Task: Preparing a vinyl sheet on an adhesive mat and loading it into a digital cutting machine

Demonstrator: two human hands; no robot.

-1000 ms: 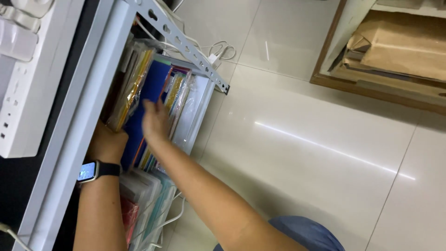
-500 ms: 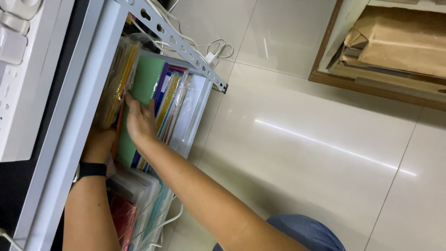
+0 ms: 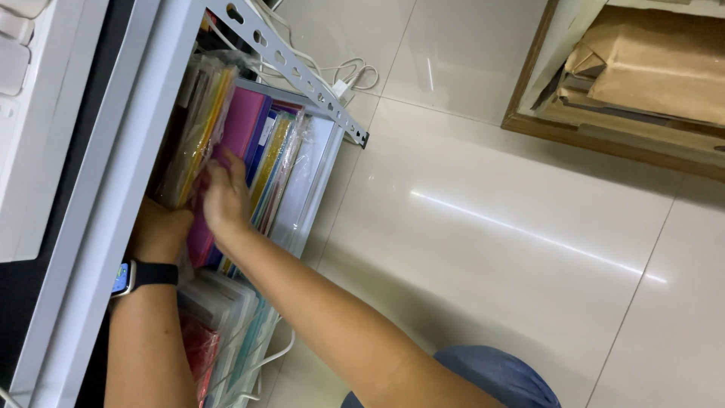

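At the far left a white power strip (image 3: pixel 23 128) lies along the edge, beside the white metal frame (image 3: pixel 113 189) of a shelf. The left hand (image 3: pixel 160 233), with a dark watch (image 3: pixel 140 275) on its wrist, reaches in under the frame; its fingers are curled and pressed against a bundle of yellow folders in clear plastic (image 3: pixel 198 128), but how tightly they close cannot be told, since the fingertips are hidden behind the bundle. Just to the right, the right hand (image 3: pixel 223 198) lies with its fingers fairly straight and close together, flat against a pink folder (image 3: pixel 240 125) that stands upright in the row. It touches the folder rather than gripping it. Next come blue and yellow folders (image 3: pixel 273 155), also upright, then the white end wall of the shelf (image 3: pixel 317 174). Below the hands sits a stack of clear plastic boxes (image 3: pixel 223 317). White cables (image 3: pixel 343 75) trail over the glossy tiled floor (image 3: pixel 491 249), and brown cardboard (image 3: pixel 649 68) rests in a wooden frame at the far right.
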